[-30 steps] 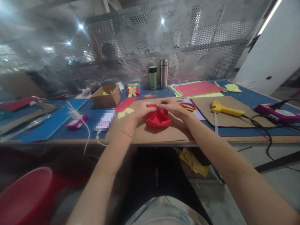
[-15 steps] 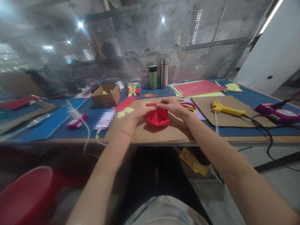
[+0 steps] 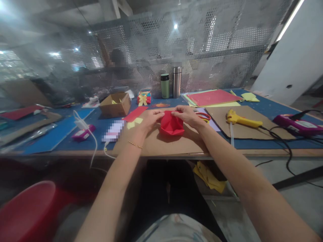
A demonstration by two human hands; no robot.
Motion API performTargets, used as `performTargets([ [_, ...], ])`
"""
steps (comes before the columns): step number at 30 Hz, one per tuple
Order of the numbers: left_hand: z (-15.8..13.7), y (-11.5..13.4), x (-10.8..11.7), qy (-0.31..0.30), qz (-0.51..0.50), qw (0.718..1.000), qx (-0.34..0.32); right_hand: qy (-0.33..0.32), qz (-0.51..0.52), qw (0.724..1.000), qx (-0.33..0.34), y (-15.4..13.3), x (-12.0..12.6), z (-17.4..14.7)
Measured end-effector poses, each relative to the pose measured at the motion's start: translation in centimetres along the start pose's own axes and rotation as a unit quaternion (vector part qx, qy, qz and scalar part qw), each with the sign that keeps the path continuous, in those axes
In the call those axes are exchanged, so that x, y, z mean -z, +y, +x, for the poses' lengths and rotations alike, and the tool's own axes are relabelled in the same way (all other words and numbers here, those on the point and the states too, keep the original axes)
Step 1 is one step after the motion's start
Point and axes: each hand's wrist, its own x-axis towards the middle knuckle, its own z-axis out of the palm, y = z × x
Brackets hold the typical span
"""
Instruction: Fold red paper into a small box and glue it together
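A folded red paper piece [image 3: 172, 127], shaped like a small pouch or box, rests on a brown cardboard sheet [image 3: 146, 144] before me. My left hand [image 3: 153, 119] pinches its upper left edge between thumb and fingers. At the upper right edge, my right hand [image 3: 186, 116] grips the paper with closed fingers. Scissors with red and yellow handles [image 3: 204, 116] lie just beyond my right wrist, partly covered by it. Left of my left hand are a flat red paper [image 3: 136, 113] and a pale yellow scrap [image 3: 135, 123].
A yellow glue gun [image 3: 244, 120] lies on cardboard at right, its cord running to a purple power strip [image 3: 297, 125]. Behind stand a green tumbler [image 3: 165, 86], a steel flask [image 3: 177, 82], a cardboard box [image 3: 115, 105] and a bow-topped gift box [image 3: 144, 97]. Coloured sheets [image 3: 212, 97] lie back right.
The red paper has shifted slightly right and its top edge now stands more closed and flattened. Both hands still hold it, the left one nearer its corner. The view has tilted a little.
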Motion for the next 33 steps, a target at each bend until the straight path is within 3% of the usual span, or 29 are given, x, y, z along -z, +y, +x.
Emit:
performTargets([
  [7,-0.19,0.42,-0.28,0.039,0.032,0.999,0.003,0.016,0.012,1.0,-0.025,0.27,-0.12,0.11],
  [16,0.37,-0.38,-0.13,0.056,0.012,0.998,-0.009,0.018,0.012,0.999,0.031,0.82,-0.13,0.33],
  [23,0.32,-0.46,-0.2,0.042,0.002,0.999,-0.01,0.014,0.068,0.997,0.042,0.78,-0.16,0.44],
  [28,-0.22,-0.22,-0.39,-0.006,-0.005,1.0,-0.001,-0.001,0.077,0.996,0.045,0.84,-0.07,0.37],
  [33,-0.03,-0.51,-0.27,0.01,0.001,1.0,-0.028,-0.006,0.066,0.996,0.052,1.02,-0.26,0.34],
])
